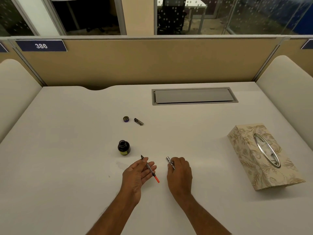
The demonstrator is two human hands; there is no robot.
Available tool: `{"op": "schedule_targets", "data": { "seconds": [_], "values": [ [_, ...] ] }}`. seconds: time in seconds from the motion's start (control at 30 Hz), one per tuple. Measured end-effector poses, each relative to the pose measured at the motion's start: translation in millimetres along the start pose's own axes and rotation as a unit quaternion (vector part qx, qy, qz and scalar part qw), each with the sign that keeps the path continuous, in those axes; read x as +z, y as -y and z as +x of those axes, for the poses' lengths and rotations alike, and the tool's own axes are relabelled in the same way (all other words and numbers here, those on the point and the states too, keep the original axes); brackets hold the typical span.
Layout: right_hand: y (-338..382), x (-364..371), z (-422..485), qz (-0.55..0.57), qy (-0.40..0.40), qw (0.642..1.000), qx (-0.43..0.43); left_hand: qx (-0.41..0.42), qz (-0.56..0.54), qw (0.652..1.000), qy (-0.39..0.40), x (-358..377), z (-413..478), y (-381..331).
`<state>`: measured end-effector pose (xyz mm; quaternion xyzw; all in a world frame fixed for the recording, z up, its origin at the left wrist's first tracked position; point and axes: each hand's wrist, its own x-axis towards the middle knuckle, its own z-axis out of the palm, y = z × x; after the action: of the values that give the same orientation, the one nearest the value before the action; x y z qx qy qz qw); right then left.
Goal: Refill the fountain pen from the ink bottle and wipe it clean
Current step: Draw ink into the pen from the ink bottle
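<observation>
An open ink bottle (124,147) stands upright on the white desk (67,150), with its round lid (126,119) lying further back. My left hand (137,173) holds the pen's nib section with converter (149,169), nib pointing up-left toward the bottle and the orange end toward me. My right hand (179,173) grips the silver pen barrel (170,162), its open end sticking out past the fingers. The dark pen cap (138,121) lies beside the bottle lid.
A floral tissue box (264,156) sits at the right of the desk. A grey cable-tray cover (193,96) is set into the desk at the back. Beige partition panels close off the back and both sides.
</observation>
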<state>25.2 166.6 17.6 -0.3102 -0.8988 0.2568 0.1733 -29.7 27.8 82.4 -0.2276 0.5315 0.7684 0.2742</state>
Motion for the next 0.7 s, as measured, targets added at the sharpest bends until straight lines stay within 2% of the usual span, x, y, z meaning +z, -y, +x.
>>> {"op": "schedule_targets", "data": {
  "seconds": [0.43,0.57,0.7],
  "values": [
    [-5.8,-2.2,-0.1,0.038,0.022,0.999,0.009,-0.001,0.002,1.000,-0.002,-5.9,3.7,1.1],
    [-2.6,-8.5,0.3,0.047,0.007,0.999,0.013,-0.002,-0.005,1.000,-0.001,-6.9,3.1,-0.7],
    [17.5,-25.8,-6.7,0.133,-0.011,0.990,0.045,-0.003,-0.014,1.000,0.001,-8.0,2.7,-7.2]
  ]
}}
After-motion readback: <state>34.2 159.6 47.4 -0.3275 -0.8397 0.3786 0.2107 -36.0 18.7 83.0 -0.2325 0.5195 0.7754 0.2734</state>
